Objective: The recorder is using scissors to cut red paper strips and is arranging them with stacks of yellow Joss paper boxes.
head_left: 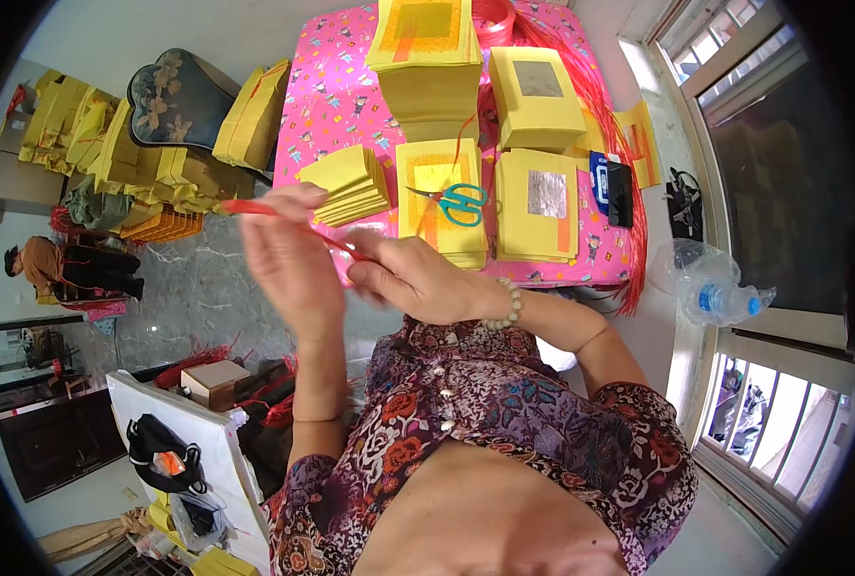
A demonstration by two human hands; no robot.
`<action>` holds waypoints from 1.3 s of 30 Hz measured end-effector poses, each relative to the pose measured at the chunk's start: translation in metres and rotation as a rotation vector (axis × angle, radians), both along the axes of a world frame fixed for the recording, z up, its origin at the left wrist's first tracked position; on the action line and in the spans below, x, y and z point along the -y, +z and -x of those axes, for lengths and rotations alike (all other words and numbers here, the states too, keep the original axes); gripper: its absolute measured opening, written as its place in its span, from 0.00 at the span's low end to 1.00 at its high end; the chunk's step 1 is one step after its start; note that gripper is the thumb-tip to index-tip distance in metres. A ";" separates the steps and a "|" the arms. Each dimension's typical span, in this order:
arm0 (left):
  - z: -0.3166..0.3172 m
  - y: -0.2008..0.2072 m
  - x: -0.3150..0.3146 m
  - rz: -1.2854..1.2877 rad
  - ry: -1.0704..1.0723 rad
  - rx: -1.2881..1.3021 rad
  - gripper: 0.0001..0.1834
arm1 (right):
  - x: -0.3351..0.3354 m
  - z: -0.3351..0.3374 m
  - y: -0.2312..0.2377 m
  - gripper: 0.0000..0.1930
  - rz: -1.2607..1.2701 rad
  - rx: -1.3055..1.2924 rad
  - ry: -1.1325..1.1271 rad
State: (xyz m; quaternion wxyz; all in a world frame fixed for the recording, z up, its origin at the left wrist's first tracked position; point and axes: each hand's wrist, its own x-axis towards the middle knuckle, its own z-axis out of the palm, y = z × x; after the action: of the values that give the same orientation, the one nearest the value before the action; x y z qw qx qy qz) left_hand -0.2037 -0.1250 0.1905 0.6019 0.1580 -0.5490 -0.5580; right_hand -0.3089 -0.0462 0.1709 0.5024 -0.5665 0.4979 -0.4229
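Observation:
A red plastic strip (336,246) runs between my two hands in front of the table's near edge. My left hand (283,264), somewhat blurred, grips it between the fingers, and one end sticks out to the left. Closed around the other part is my right hand (413,278), with a beaded bracelet on its wrist. Just beyond the hands, teal-handled scissors (463,204) lie on a stack of yellow paper (440,252). A smaller fanned stack of yellow paper (350,182) sits to the left of it, near my left fingertips.
More yellow paper stacks (533,221) and a tall one (425,96) stand on the pink patterned tablecloth (326,96). Long red strands (629,259) hang off the table's right side beside a dark phone (619,195). A chair (180,101) and another person (72,264) are at the left.

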 end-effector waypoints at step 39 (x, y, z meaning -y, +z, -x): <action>-0.227 0.008 0.077 -0.538 -0.229 -0.751 0.06 | -0.015 0.104 -0.016 0.16 0.244 -0.489 0.106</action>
State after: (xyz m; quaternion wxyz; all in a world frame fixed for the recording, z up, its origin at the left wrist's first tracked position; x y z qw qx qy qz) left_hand 0.0235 -0.2019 0.1989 0.6310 0.0340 -0.1433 -0.7616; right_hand -0.4131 -0.0307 0.1545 0.3168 -0.7333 0.5195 -0.3034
